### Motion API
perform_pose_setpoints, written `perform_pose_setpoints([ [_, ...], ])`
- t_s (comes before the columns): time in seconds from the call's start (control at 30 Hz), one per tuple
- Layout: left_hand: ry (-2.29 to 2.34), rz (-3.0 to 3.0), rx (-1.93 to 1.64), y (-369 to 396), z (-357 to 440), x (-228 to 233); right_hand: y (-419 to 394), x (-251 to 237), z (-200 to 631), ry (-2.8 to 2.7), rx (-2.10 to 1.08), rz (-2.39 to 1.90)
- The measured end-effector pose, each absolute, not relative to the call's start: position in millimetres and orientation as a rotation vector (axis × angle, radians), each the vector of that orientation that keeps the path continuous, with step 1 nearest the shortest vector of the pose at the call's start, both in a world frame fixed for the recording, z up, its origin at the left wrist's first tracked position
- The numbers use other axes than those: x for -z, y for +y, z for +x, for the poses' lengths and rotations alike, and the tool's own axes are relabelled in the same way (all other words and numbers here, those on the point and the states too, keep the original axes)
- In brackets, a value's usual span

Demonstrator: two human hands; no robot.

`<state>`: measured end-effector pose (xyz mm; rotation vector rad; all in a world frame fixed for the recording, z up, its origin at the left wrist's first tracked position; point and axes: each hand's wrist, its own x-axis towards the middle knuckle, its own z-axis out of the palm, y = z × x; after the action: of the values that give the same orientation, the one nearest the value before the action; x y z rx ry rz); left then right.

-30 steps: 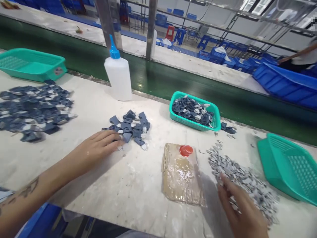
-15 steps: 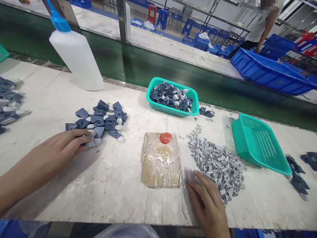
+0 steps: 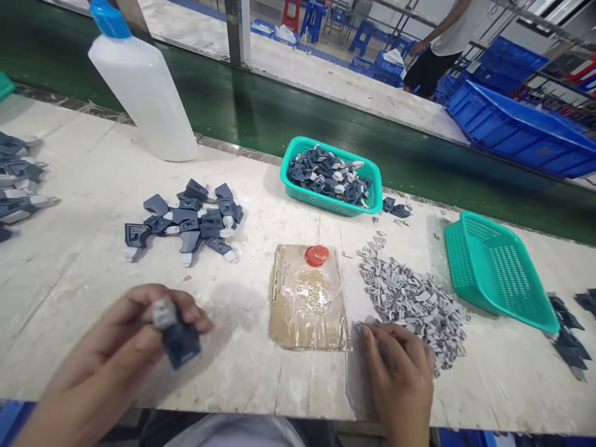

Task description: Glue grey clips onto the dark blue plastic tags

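My left hand (image 3: 135, 341) is raised over the near left of the table, its fingers closed around a dark blue plastic part (image 3: 180, 343) with a light grey tip. Beyond it lies a loose cluster of similar blue-and-grey parts (image 3: 186, 217). At the near edge of a heap of small grey plastic pieces (image 3: 414, 304), my right hand (image 3: 398, 360) rests on the table with thumb and forefinger pinched on a small grey piece, mostly hidden by the fingertips. Between the hands is a film-wrapped cardboard pad (image 3: 310, 310) bearing a red-orange blob (image 3: 316, 255).
A green basket (image 3: 298, 195) full of blue-and-grey parts stands at the back, another green basket (image 3: 503, 304) at right. A white bottle with a blue cap (image 3: 149, 93) leans at back left. Behind runs a green belt (image 3: 261, 112); across it are a blue crate (image 3: 526, 130) and a person (image 3: 437, 56).
My left hand has picked a blue-and-grey part from the cluster and brought it nearer to me. My right hand stays beside the heap, fingers drawn closer together. The far person has shifted left.
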<state>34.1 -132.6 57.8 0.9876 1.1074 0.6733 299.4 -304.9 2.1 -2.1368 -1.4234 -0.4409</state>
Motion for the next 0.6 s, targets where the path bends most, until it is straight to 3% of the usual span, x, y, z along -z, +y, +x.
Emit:
perform_pose_setpoints([
  [0.2, 0.989, 0.495, -0.464, -169, 78, -66, -310, -9, 299, -1.416, 0.419, -2.131],
  [0.6, 0.931, 0.429, -0.468, -168, 72, -53, -307, -11, 306, -1.547, 0.387, -2.155],
])
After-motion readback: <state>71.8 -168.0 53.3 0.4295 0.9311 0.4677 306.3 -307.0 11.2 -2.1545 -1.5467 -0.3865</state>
